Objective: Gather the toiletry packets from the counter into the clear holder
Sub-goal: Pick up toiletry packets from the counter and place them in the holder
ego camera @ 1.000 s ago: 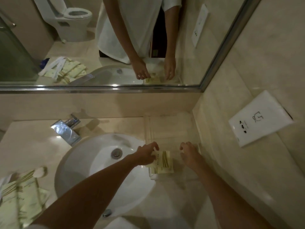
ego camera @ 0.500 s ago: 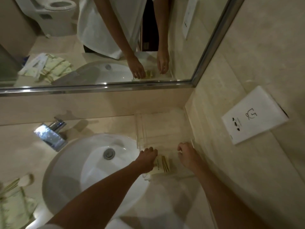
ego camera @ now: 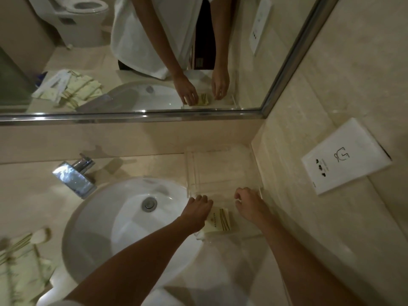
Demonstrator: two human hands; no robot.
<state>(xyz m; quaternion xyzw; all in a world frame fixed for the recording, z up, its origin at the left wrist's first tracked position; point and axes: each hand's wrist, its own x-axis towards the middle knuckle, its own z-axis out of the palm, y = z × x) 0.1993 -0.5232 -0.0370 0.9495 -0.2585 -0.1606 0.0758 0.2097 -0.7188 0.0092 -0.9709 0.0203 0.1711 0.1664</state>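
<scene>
A clear holder [ego camera: 223, 166] stands on the counter in the right corner, beside the sink. A pale yellow toiletry packet [ego camera: 219, 220] with dark stripes lies in the holder's near end. My left hand [ego camera: 196, 212] rests on the packet's left edge with its fingers curled over it. Just right of the packet, my right hand [ego camera: 249, 203] has curled fingers touching the holder's right side. Several more pale packets [ego camera: 19, 261] lie in a pile on the counter at the far left, blurred.
A white sink [ego camera: 123, 228] fills the middle, with a chrome tap [ego camera: 76, 175] behind it. A mirror [ego camera: 132, 54] runs along the back wall. A white socket plate [ego camera: 344, 156] is fixed to the right wall.
The view has shifted slightly. My left hand has slid a little toward the packet's left edge, and more of the packet shows. The right hand stays at the holder's side.
</scene>
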